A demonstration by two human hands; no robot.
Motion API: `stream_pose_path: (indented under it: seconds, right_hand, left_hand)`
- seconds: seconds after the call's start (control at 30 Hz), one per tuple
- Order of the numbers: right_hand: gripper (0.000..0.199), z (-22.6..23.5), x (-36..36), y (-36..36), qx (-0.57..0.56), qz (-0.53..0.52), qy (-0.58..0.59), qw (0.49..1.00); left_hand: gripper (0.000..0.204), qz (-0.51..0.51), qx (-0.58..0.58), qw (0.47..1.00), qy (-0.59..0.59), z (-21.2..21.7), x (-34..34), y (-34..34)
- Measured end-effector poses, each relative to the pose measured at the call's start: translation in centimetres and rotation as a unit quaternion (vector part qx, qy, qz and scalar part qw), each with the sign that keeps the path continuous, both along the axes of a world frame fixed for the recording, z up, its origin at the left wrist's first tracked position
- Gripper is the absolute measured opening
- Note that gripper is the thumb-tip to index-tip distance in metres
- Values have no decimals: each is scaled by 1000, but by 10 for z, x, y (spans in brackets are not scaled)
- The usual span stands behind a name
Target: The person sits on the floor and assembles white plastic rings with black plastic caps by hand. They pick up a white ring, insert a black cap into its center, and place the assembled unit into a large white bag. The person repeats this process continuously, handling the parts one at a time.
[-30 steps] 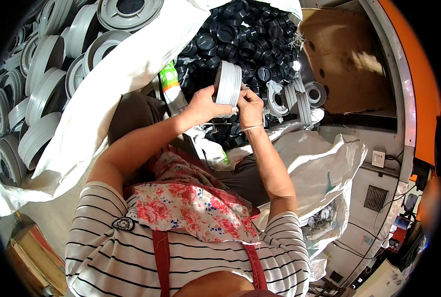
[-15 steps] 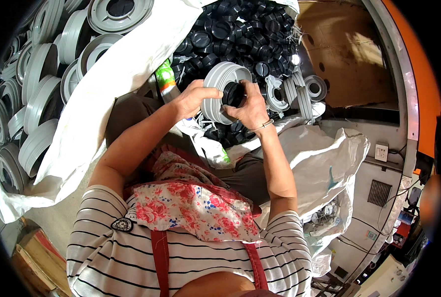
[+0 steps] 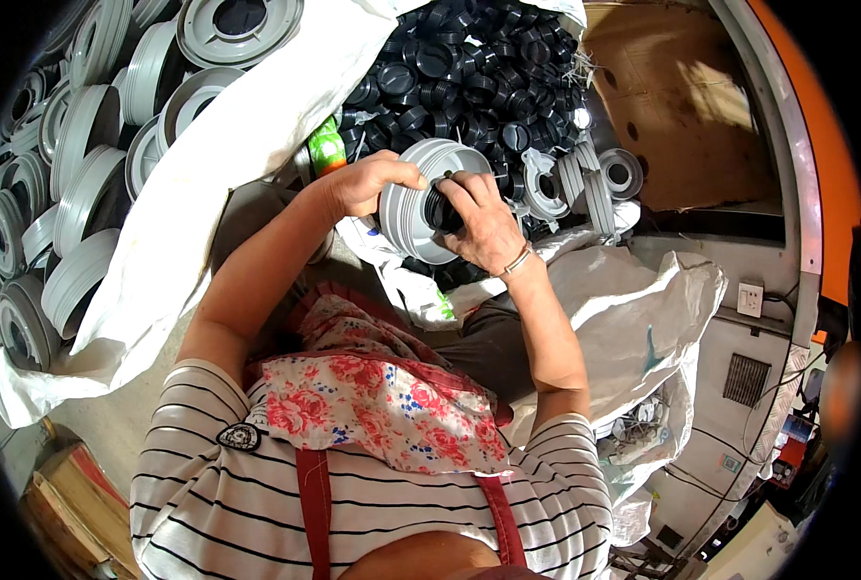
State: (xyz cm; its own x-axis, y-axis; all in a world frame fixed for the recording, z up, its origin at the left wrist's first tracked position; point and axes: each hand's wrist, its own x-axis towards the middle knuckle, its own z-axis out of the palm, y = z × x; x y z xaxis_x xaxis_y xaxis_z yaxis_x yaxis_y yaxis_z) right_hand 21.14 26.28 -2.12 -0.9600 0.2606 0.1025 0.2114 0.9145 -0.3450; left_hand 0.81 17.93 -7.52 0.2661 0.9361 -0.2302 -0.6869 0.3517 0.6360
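Between my hands is a grey round ribbed plastic fitting [image 3: 404, 215], tilted with its hollow side toward the right. My left hand [image 3: 370, 184] grips its upper left rim, the thumb lying along the edge. At the hollow's middle sits a black threaded plastic cap [image 3: 438, 209]. My right hand [image 3: 486, 224] has its fingers closed round this cap, partly hiding it. How deep the cap sits in the fitting cannot be seen. Just beyond my hands lies a heap of similar black caps [image 3: 469, 92] in a white sack.
On the left a white woven sack [image 3: 174, 227] holds many grey fittings [image 3: 87, 198]. Several smaller grey rings [image 3: 621, 174] lie at the black heap's right edge. Another white sack [image 3: 633, 300] stands to my right, near a light panel with a socket [image 3: 750, 299]. Cardboard [image 3: 682, 106] lies at the far right.
The fitting has moved slightly left and down and is tilted differently. My right hand has turned, its fingers now lying over the black cap instead of spread around it.
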Motion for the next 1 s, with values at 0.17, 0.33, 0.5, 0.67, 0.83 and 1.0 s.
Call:
stream_pose_path:
  seconds: [0.17,0.33,0.5,0.67,0.83,1.0]
  right_hand:
    - [71,-5,-1,-5,-40,-63,8,997]
    - [68,-18,0,-2,-137,-137,62,979]
    - [67,-28,-4,-9,-143,-205,83,964]
    - [67,-32,-6,-13,-106,-192,85,972]
    - [69,-31,-4,-12,-42,-128,74,988]
    - [73,-31,0,-11,17,-54,74,996]
  left_hand:
    - [28,5,-21,999,-36,-8,2,1]
    - [27,32,-24,999,-19,-8,13,0]
    - [32,82,24,995,48,-9,27,-3]
    - [36,82,37,986,138,-18,23,-3]
    - [36,81,8,994,70,-11,22,-4]
    - [33,87,-32,994,63,3,21,-9]
